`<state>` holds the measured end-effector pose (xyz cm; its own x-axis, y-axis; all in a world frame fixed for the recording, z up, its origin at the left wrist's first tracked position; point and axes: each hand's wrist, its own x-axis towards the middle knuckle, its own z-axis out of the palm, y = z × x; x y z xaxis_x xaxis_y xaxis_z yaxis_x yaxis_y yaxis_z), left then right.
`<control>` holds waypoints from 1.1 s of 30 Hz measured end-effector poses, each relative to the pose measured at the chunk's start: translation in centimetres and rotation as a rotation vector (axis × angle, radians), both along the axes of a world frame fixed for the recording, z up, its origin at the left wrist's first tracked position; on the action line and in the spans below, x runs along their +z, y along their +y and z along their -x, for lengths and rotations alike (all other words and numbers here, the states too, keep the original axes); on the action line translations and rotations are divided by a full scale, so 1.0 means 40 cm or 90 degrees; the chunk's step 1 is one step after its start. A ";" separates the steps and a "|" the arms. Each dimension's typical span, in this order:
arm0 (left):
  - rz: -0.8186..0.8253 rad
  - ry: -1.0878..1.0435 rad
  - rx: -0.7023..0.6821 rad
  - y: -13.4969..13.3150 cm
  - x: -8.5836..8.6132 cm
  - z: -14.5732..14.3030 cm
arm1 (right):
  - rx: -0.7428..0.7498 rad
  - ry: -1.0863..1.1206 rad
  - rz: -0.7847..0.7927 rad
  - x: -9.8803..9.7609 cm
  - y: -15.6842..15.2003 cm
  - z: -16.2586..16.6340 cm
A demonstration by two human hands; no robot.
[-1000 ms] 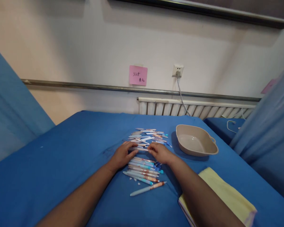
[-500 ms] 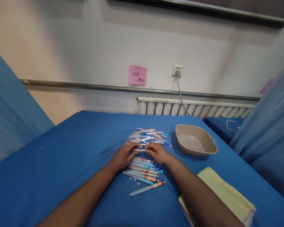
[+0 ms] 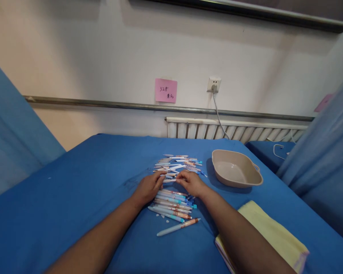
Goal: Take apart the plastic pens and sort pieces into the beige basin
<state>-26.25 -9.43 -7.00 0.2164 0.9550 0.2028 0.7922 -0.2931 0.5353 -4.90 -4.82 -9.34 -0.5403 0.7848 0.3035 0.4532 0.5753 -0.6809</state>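
My right hand pinches a slim white pen part by its right end, between thumb and fingertips. Facing it from the left, my left hand has its fingers stretched forward and its thumb apart, close to the part's left end. Whether its fingertips touch anything is hard to see. Beyond the hands lies a loose spread of pen barrels and thin white sticks. Nearer to me, several pale blue and orange pens lie side by side, and a single pen lies at a slant in front.
A beige basin stands at the right on the blue-covered surface. The folded yellow cloth lies partly under my right forearm. Small white bits lie left of the pens. Blue curtains hang at both sides.
My left thumb has drawn back from the white pen part, and the left fingers have spread forward a little. My right hand keeps its pinch in nearly the same place.
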 end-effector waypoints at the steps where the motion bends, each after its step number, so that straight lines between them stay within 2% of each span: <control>1: -0.002 0.002 0.005 0.000 0.001 0.000 | 0.003 0.003 -0.003 -0.001 0.001 -0.001; 5: -0.096 -0.030 -0.056 -0.002 0.000 0.000 | 0.001 0.021 0.006 -0.004 0.003 -0.001; 7: -0.110 -0.041 -0.081 -0.003 -0.001 0.000 | -0.004 0.023 0.017 -0.006 0.005 0.000; 14: -0.017 -0.008 0.011 0.005 -0.001 0.011 | -0.032 -0.024 0.015 -0.006 0.025 -0.028; 19: -0.054 -0.016 -0.009 0.015 -0.013 0.024 | -0.092 -0.065 0.011 -0.011 0.053 -0.072; 25: -0.064 -0.017 0.031 0.029 -0.039 0.037 | -0.186 -0.121 -0.010 -0.010 0.061 -0.085; 29: -0.054 -0.029 -0.009 0.026 -0.038 0.024 | -0.166 -0.124 -0.014 0.002 0.034 -0.047; 33: -0.055 -0.037 -0.030 0.019 -0.035 0.007 | -0.071 -0.140 -0.004 0.013 0.004 -0.013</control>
<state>-26.52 -8.66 -8.41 0.2462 0.9224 0.2977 0.7449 -0.3765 0.5508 -4.40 -4.66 -8.84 -0.5042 0.8418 0.1927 0.6509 0.5171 -0.5558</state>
